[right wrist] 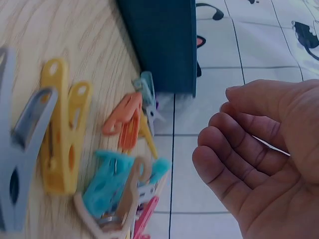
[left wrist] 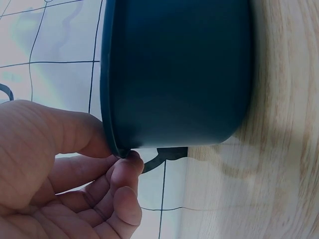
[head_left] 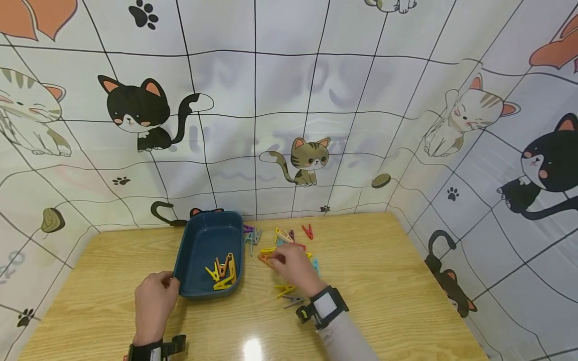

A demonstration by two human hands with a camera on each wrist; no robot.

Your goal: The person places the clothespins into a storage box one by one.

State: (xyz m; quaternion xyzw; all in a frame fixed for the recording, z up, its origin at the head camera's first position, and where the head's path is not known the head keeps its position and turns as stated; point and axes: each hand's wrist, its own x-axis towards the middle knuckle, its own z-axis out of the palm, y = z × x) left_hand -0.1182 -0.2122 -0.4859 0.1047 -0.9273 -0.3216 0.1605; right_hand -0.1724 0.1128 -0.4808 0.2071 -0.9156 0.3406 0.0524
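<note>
The left hand (head_left: 155, 301) pinches the blue tray's (head_left: 189, 250) near rim at its 7 o'clock corner; the right hand (head_left: 293, 265), fingers loosely apart and holding nothing, hovers over the scattered clothespins (head_left: 284, 240) at the tray's 3 o'clock; these pegs look light, stiff and springy, best pinched across their flat sides.

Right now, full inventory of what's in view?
Tray: one, dark blue, left of centre on the table.
Clothespins in tray: a few, yellow and orange, near end.
Loose clothespins: a scattered pile, exact count unclear, yellow, orange, red, teal, grey, purple, on the table right of the tray.
Table: one, light wood.
Backdrop: white grid cloth with cartoon cats.
Left hand: holds the tray's near rim.
Right hand: over the loose pile, palm empty in the wrist view.
</note>
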